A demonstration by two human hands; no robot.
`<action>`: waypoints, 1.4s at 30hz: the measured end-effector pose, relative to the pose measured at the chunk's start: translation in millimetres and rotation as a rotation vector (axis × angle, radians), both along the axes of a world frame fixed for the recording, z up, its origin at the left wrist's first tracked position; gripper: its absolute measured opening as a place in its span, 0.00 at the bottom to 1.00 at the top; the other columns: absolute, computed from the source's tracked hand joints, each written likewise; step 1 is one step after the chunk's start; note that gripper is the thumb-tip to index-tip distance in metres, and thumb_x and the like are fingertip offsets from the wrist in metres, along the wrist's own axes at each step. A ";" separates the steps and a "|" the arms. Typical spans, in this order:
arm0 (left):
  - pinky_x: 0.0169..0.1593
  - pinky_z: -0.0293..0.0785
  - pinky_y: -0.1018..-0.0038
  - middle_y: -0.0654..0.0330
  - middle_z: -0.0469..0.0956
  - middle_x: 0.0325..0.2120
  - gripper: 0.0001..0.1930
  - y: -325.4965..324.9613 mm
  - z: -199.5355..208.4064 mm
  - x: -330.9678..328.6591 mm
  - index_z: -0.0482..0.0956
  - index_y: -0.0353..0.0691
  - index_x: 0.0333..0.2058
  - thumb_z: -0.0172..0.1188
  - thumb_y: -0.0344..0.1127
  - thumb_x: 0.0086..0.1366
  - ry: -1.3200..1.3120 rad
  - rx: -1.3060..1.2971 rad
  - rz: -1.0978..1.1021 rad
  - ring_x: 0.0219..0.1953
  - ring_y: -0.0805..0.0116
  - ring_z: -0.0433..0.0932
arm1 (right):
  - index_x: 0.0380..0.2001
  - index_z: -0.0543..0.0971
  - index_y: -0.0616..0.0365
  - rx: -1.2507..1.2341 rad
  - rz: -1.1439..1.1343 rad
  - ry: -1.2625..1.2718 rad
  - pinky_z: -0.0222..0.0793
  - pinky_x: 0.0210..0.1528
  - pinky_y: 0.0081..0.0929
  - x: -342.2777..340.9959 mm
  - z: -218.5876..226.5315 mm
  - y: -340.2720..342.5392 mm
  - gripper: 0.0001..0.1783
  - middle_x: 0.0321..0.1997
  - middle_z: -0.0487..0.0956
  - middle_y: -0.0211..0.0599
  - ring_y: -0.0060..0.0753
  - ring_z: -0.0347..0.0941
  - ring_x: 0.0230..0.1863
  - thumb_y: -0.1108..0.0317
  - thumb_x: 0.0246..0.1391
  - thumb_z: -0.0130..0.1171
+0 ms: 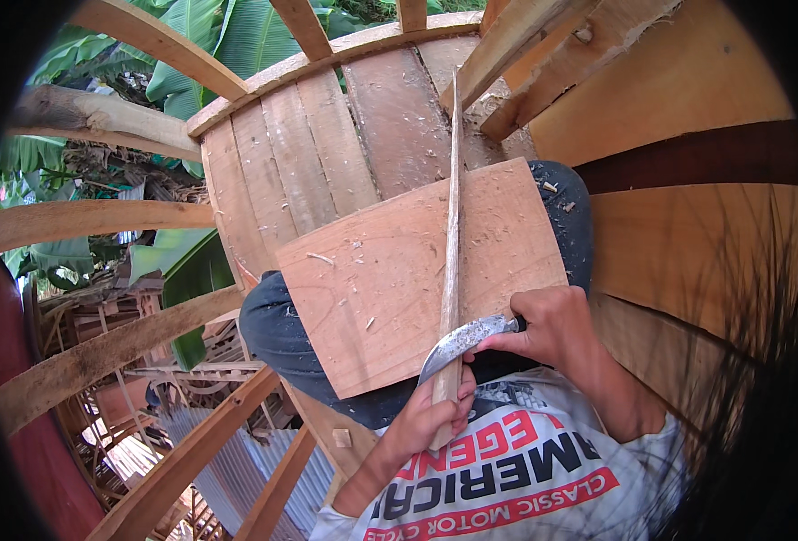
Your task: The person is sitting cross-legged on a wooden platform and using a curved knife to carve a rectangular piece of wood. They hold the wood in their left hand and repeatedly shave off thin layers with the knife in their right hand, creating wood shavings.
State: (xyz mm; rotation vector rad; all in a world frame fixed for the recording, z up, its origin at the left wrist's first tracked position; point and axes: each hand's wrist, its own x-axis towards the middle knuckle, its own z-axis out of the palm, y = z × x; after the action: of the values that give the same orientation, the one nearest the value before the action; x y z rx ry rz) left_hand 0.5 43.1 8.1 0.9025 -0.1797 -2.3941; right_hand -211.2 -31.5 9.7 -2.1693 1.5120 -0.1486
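Note:
My left hand is closed around the near end of a long, thin wooden stick. The stick runs away from me across a wooden board lying on my lap, and its far end tapers to a narrow tip. In my right hand is a knife with a broad curved blade, gripped by its dark handle. The blade lies across the stick just beyond my left hand, its tip pointing to the left. Most of the handle is hidden by my right fingers.
Wood shavings are scattered on the board. Beneath me is a plank floor, edged by wooden railing slats at the left and far side. A plank wall stands close on my right. Banana leaves and corrugated sheets show beyond the slats.

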 end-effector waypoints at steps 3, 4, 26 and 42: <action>0.26 0.65 0.79 0.62 0.58 0.31 0.32 5.3 -7.1 -2.1 0.53 0.40 0.55 0.49 0.25 0.47 -0.037 -0.056 -0.016 0.24 0.76 0.63 | 0.13 0.77 0.62 -0.049 -0.385 0.130 0.70 0.23 0.38 -11.1 -20.1 -22.4 0.38 0.13 0.74 0.47 0.50 0.74 0.18 0.31 0.44 0.57; 0.27 0.65 0.79 0.62 0.58 0.31 0.33 9.1 -7.7 -3.2 0.53 0.40 0.55 0.50 0.27 0.47 -0.057 -0.077 -0.047 0.24 0.76 0.63 | 0.14 0.77 0.63 -0.066 -0.473 0.173 0.69 0.23 0.39 -32.7 -20.0 -39.6 0.37 0.14 0.74 0.48 0.51 0.73 0.19 0.33 0.45 0.57; 0.53 0.65 0.69 0.58 0.67 0.41 0.43 -48.6 11.2 4.5 0.52 0.36 0.61 0.60 0.35 0.45 -0.148 -0.430 0.165 0.46 0.66 0.70 | 0.29 0.73 0.64 0.589 -0.231 -0.996 0.60 0.25 0.23 15.4 -11.2 8.0 0.27 0.20 0.72 0.29 0.18 0.65 0.23 0.46 0.51 0.61; 0.56 0.64 0.71 0.52 0.71 0.48 0.32 -58.9 15.6 -22.2 0.58 0.35 0.60 0.60 0.40 0.62 -0.604 -0.919 -0.022 0.52 0.64 0.70 | 0.34 0.75 0.66 0.838 -0.545 -1.434 0.59 0.13 0.16 7.2 12.9 -11.9 0.17 0.20 0.74 0.32 0.17 0.65 0.13 0.63 0.46 0.63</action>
State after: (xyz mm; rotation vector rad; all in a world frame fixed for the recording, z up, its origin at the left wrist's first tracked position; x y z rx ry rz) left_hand -21.7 -15.9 23.7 1.0802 -1.3744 -1.6486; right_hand -204.1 -43.4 22.7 -0.5467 0.8887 -0.8405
